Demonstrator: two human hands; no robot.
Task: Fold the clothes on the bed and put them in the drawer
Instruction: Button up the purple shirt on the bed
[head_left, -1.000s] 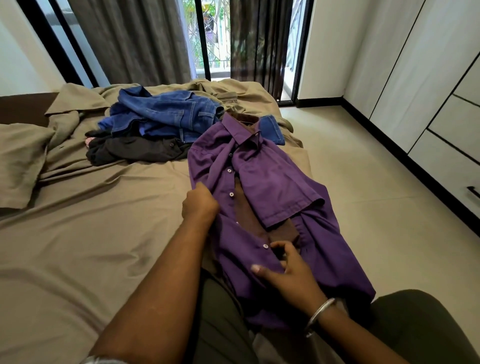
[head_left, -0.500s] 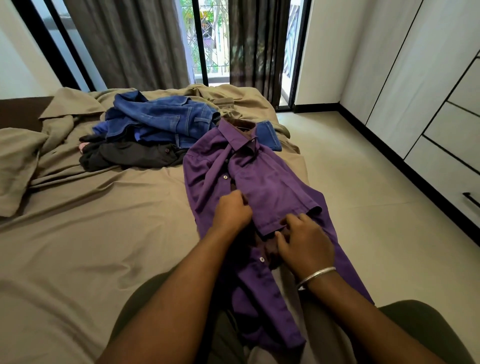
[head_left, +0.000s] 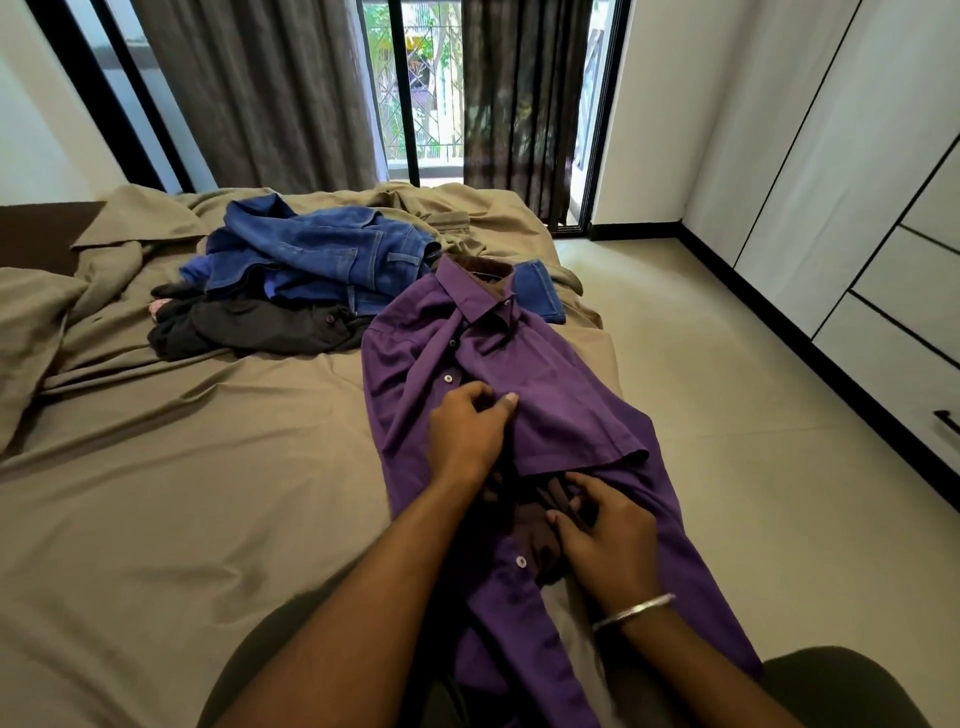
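Note:
A purple button shirt (head_left: 561, 415) lies lengthwise along the bed's right side, collar at the far end, its lower part hanging over my lap. My left hand (head_left: 467, 431) pinches the shirt's front edge near the middle buttons. Just below a folded-over sleeve, my right hand (head_left: 605, 540), with a metal bangle on the wrist, holds the fabric with curled fingers. A brown inner layer (head_left: 535, 535) shows between the two hands. Blue denim clothes (head_left: 322, 254) and a black garment (head_left: 260, 330) lie in a heap further back on the bed (head_left: 182, 493).
White wardrobe drawers (head_left: 904, 332) with a black handle line the right wall, across a strip of tiled floor (head_left: 737, 415). A pillow (head_left: 31, 332) lies at the left edge. Curtains and a glass door stand behind the bed.
My left hand moved from the shirt's left edge to its button line and slightly up. My right hand rose from the lower hem to just under the folded sleeve.

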